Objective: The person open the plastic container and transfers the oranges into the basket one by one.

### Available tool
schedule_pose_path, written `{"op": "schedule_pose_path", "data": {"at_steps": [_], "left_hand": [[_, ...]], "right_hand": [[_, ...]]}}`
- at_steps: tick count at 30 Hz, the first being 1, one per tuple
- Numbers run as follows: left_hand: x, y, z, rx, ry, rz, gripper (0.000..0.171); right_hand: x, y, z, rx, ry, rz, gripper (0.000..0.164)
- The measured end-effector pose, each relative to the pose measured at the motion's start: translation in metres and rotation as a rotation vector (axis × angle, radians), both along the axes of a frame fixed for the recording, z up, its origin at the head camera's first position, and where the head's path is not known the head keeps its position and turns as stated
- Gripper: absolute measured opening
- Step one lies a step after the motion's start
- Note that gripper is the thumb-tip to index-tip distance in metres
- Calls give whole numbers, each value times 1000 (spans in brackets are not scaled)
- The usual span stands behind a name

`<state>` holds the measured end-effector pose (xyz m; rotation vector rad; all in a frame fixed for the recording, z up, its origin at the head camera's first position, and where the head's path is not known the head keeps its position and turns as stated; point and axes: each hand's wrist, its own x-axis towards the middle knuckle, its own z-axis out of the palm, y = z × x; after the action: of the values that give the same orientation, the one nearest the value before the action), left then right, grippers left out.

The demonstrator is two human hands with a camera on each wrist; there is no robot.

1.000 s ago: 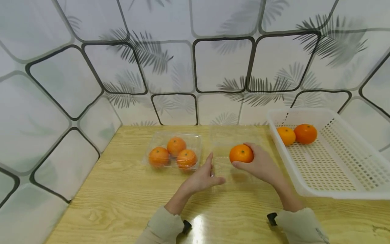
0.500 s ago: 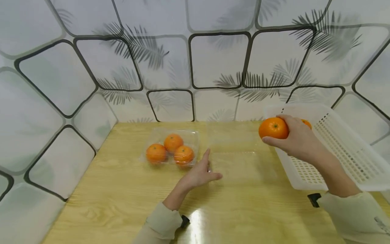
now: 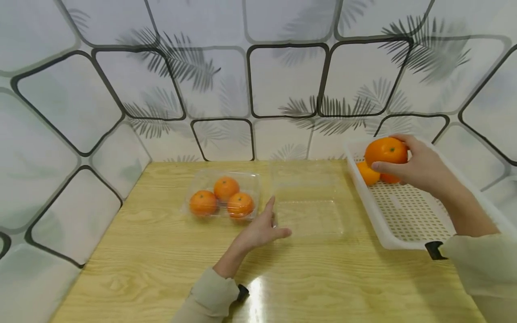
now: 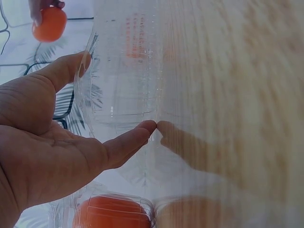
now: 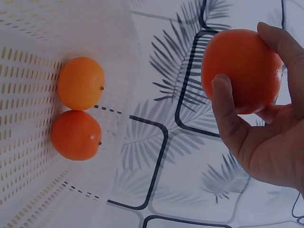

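My right hand [image 3: 426, 168] grips an orange [image 3: 385, 151] between thumb and fingers, held up over the back of the white basket [image 3: 365, 204]. Two more oranges lie in that basket, a lighter one [image 5: 81, 83] and a redder one [image 5: 77, 135], seen whole in the right wrist view. Beside an open clear plastic box [image 3: 311, 220], my left hand [image 3: 258, 231] stays with fingers extended. Its thumb is at the box's upper rim and a fingertip near its base in the left wrist view. No fruit lies in this box; its lid [image 3: 303, 172] is folded back toward the wall.
Left of my left hand sits another clear box [image 3: 248, 179] with three oranges inside, one of them [image 3: 240, 205] nearest the hand. Behind the wooden table [image 3: 141, 269] rises a patterned wall covering [image 3: 286, 80].
My right hand has carried the orange from above the open box to the right, over the basket's back corner. The left hand stays by the box; the head view has shifted slightly.
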<state>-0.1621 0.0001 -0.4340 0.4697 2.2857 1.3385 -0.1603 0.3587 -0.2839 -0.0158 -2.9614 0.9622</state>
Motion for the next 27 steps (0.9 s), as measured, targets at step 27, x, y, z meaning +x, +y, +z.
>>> {"op": "schedule_pose_path", "data": {"at_steps": [27], "left_hand": [[-1, -1, -3, 35, -15, 2, 109]], "right_hand": [[-53, 56, -48, -139, -257, -8, 101]]}}
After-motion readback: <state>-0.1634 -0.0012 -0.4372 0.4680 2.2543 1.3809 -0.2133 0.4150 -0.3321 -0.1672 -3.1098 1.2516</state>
